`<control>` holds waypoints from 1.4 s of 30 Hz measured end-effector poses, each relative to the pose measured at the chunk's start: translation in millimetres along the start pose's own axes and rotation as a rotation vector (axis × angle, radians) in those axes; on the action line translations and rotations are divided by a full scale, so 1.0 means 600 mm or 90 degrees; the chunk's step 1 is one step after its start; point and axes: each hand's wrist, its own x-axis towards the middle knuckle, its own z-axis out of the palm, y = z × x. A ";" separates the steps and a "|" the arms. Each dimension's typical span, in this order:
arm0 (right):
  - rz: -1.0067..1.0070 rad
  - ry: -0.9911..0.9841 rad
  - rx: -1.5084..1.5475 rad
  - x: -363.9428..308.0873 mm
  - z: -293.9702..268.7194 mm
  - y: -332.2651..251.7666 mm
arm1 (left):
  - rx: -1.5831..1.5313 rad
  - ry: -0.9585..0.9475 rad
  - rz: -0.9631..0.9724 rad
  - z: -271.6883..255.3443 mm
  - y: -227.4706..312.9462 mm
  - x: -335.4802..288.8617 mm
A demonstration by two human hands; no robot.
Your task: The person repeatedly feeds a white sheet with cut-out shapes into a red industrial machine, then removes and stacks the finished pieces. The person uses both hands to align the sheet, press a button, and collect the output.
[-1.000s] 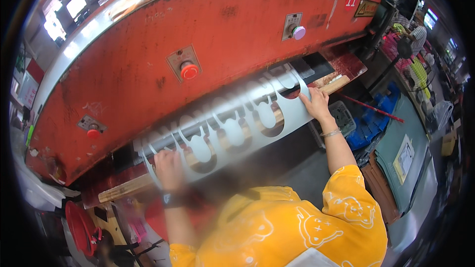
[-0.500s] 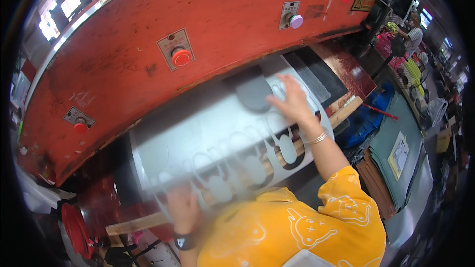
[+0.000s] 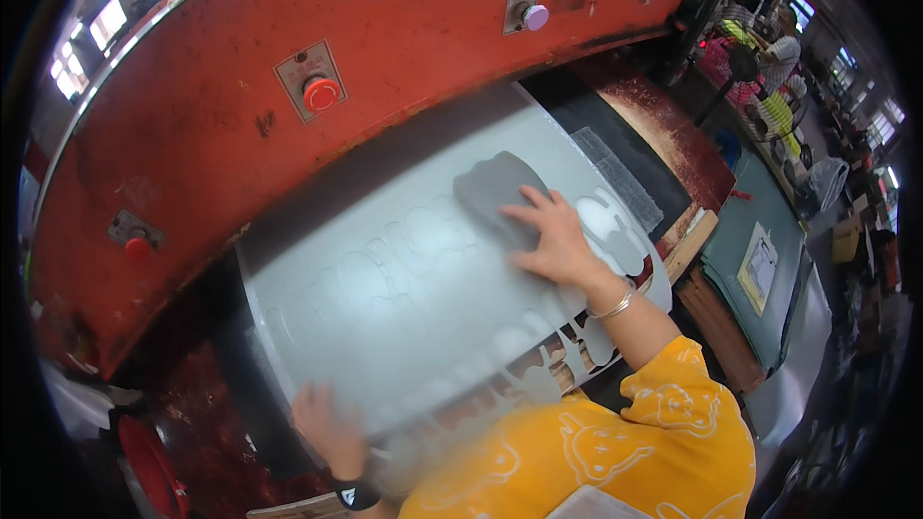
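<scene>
A large pale grey sheet (image 3: 385, 346) lies on the machine bed, with faint lobed outlines across its middle and cut-out holes along its near and right edges. On its far right part rests a dark grey, flat piece with a rounded, lobed outline (image 3: 486, 190). My right hand (image 3: 556, 238) is over that piece, fingers spread, their tips resting on it or just above. At the sheet's near left corner is my left hand (image 3: 327, 428), smeared by motion; whether it grips the edge cannot be made out.
The red machine beam (image 3: 404, 48) with push buttons spans the far side above the sheet. At right, a wooden strip (image 3: 690, 242) borders the bed, beside stacked green sheets (image 3: 755, 250) carrying a paper. A red round object (image 3: 152, 466) is at lower left. Another person (image 3: 781, 48) is far right.
The sheet has slid toward me, bringing the row of lobed outlines into its middle. My right hand has moved onto the dark grey piece. My left hand has shifted slightly left.
</scene>
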 end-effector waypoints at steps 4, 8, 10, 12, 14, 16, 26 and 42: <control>0.015 -0.013 0.348 0.009 -0.070 0.058 | 0.014 0.011 0.006 0.020 0.001 -0.018; -0.007 0.076 0.128 0.044 -0.092 0.100 | 0.056 0.024 0.028 0.017 0.007 -0.024; -0.020 0.106 0.012 0.075 -0.086 0.115 | 0.055 0.029 0.029 0.021 0.009 -0.021; -0.043 0.106 -0.052 0.099 -0.078 0.131 | 0.061 0.037 0.011 0.026 0.009 -0.018; -0.055 0.096 -0.116 0.114 -0.066 0.144 | 0.046 0.028 -0.019 0.029 0.007 -0.016; -0.056 0.088 -0.109 0.122 -0.056 0.152 | 0.047 0.040 -0.006 0.031 0.007 -0.016; -0.041 0.077 -0.121 0.130 -0.046 0.143 | 0.032 0.056 -0.029 0.034 0.014 -0.012; -0.011 -0.033 0.289 0.050 -0.126 0.293 | 0.043 0.090 -0.060 0.047 -0.021 -0.021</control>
